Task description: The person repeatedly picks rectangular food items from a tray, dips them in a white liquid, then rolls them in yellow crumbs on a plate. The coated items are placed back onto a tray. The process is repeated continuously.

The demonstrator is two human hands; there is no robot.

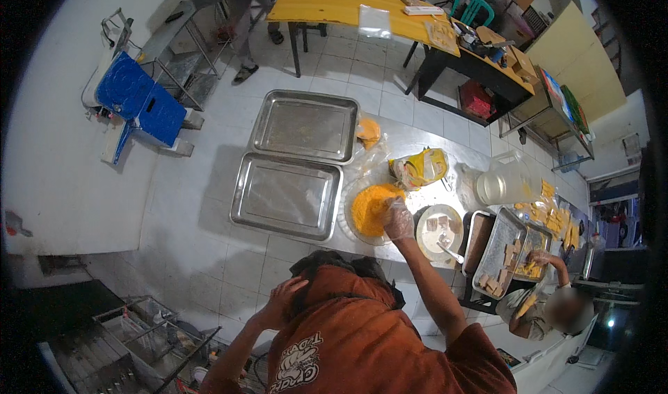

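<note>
My right hand (399, 220), in a clear plastic glove, reaches over the right side of a round basin (347, 226) of orange breadcrumbs (370, 212). The fingers point down into the crumbs, and whether they hold anything is hidden. Just right of it stands a round bowl (424, 243) of pale batter, with several brown blocks and a spoon (450, 252) in it. My left hand (287, 296) is bare and rests against the dark cloth (313, 268) at my waist, holding nothing that I can see.
Two steel trays (287, 195) (308, 125) lie left of the basin. Behind it are a yellow packet (421, 167) and a clear jug (509, 182). Rightward, a tray (500, 253) holds brown blocks, and a co-worker's hand (540, 257) reaches into another tray. Someone stands near the yellow table (334, 7).
</note>
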